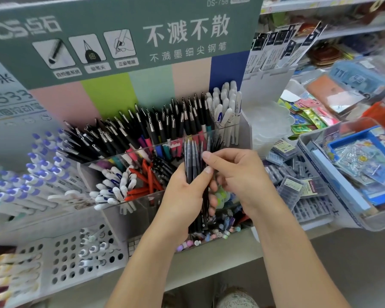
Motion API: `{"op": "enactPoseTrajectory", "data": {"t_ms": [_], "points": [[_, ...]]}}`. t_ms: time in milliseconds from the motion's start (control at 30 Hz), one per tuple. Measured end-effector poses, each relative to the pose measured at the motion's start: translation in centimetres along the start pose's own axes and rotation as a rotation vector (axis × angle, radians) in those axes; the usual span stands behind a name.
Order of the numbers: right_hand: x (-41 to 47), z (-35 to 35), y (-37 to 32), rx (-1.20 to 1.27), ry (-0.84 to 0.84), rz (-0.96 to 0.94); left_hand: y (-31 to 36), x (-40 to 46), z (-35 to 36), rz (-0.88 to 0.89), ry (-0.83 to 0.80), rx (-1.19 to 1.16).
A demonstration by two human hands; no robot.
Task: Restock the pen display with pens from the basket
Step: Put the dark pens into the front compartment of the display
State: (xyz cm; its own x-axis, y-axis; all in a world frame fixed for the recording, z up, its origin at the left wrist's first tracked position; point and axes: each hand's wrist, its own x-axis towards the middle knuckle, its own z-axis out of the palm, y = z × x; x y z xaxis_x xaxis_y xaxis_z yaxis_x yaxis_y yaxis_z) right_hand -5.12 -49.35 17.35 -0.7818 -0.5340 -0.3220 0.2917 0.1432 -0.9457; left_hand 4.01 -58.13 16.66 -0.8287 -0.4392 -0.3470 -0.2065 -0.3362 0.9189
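Note:
My left hand point(182, 196) grips a bundle of dark pens point(193, 161) upright in front of the clear tiered pen display point(242, 127). My right hand point(236, 174) reaches across from the right, and its thumb and fingers pinch pens in that bundle. The display's back tier holds several black pens point(165, 125) and white pens point(227, 103). Its middle tier has white and red pens point(129, 183). The front tier, partly hidden behind my hands, holds pastel-capped pens point(220, 232). No basket is in view.
A green sign board point(120, 36) rises behind the display. Blue-capped white pens point(38, 174) fan out at the left, above a perforated white holder point(76, 254). Refill boxes point(291, 181) and a clear tray of packaged stationery point(365, 170) sit at the right.

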Motion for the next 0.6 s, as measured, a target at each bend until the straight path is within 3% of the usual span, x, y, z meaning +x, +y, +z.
{"op": "enactPoseTrajectory", "data": {"t_ms": [167, 333, 600], "points": [[0.9, -0.5, -0.4, 0.044, 0.149, -0.169, 0.4, -0.3, 0.1, -0.016, 0.086, -0.111], [1.5, -2.3, -1.5, 0.088, 0.338, -0.406, 0.7, -0.4, -0.6, 0.02, 0.146, -0.075], [2.5, -2.9, 0.3, -0.043, 0.361, -0.434, 0.2, -0.4, -1.4, 0.005, 0.234, 0.013]]}}
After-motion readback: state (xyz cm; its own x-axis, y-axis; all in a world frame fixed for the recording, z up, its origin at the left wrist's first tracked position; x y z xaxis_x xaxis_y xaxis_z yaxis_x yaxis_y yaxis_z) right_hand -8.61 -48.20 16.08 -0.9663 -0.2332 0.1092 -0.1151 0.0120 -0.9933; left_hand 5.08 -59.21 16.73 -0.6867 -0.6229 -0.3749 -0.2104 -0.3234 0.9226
